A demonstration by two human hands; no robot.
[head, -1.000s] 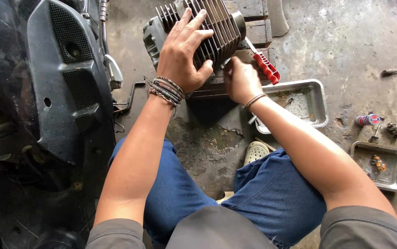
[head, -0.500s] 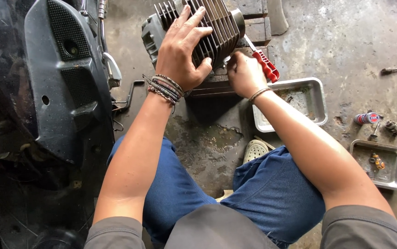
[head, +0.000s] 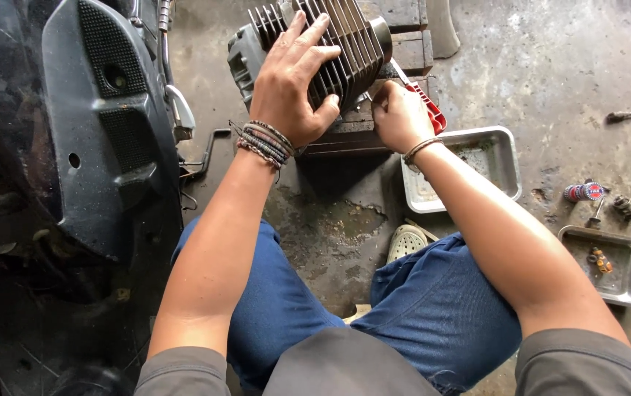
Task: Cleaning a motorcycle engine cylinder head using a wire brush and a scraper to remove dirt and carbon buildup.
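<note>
Left hand (head: 286, 88): fingers spread flat over finned engine cylinder (head: 330, 44), steadying it.
Right hand (head: 398, 116): grip pressed around red-handled tool (head: 424, 106) beside the cylinder.

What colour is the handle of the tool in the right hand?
Red handle, gripped by the right hand; seen in the head view.
</note>
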